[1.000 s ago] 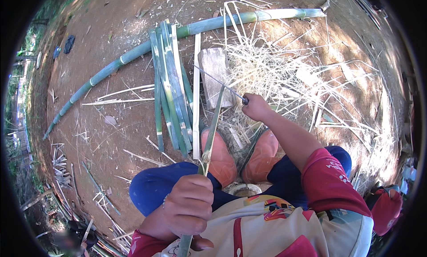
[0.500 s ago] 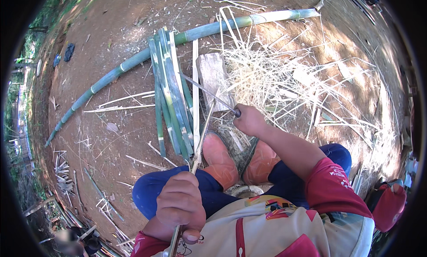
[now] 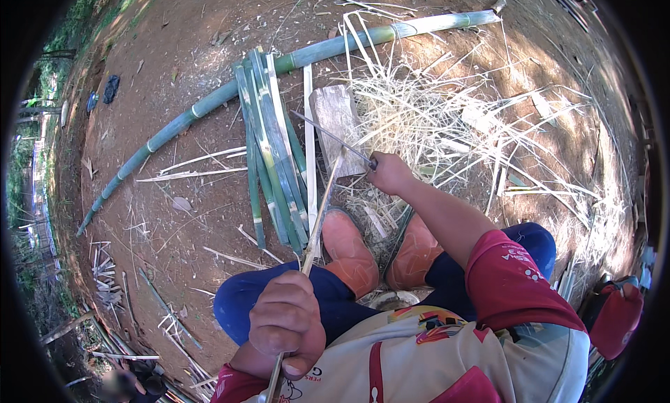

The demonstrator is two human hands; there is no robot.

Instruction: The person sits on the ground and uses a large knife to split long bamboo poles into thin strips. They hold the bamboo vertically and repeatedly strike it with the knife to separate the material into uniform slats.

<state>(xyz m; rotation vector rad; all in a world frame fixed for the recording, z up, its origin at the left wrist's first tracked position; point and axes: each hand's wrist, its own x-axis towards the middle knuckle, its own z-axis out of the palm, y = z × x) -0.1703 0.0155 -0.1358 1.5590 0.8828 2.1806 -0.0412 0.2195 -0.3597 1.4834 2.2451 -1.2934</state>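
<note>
My left hand (image 3: 287, 318) is closed in a fist around a long, narrow bamboo strip (image 3: 321, 216). The strip slants away from my body, its far end over a wooden block (image 3: 331, 110) on the ground. In my right hand (image 3: 391, 174) is the dark handle of a long thin-bladed knife (image 3: 317, 127). Its blade points to the far left and crosses the strip near that far end, above the block. Whether the edge touches the strip, I cannot tell. The strip's near end passes under my left fist toward the lower edge.
Split green bamboo pieces (image 3: 269, 152) lie left of the block, against a long bamboo pole (image 3: 328, 50). Pale shavings (image 3: 419, 124) heap at right. My orange boots (image 3: 349, 249) are close below the block. A person (image 3: 132, 378) is partly visible at lower left, a red bag-like item (image 3: 618, 319) at right.
My right hand and the knife have moved slightly away from me, toward the strip's far end. The left hand keeps its grip. The whole view has shifted a little.
</note>
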